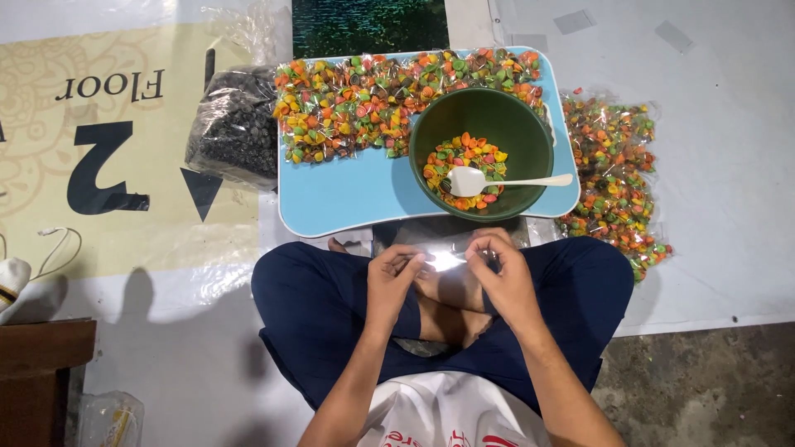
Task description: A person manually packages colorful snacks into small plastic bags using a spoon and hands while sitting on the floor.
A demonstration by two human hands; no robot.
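I sit cross-legged on the floor. My left hand (391,280) and my right hand (503,271) both pinch a small clear plastic bag (445,260) above my lap; it glares in the light. In front of my knees stands a light blue tray (348,194). On it sits a dark green bowl (482,153) holding colourful shell-shaped snacks and a white spoon (484,180). Several small filled packets of the same snacks (356,103) lie along the tray's far side.
More filled snack packets (617,170) are piled on the floor right of the tray. A clear bag of dark pieces (236,124) lies left of it. A printed beige banner (108,141) covers the floor at left; a wooden edge (41,364) is at lower left.
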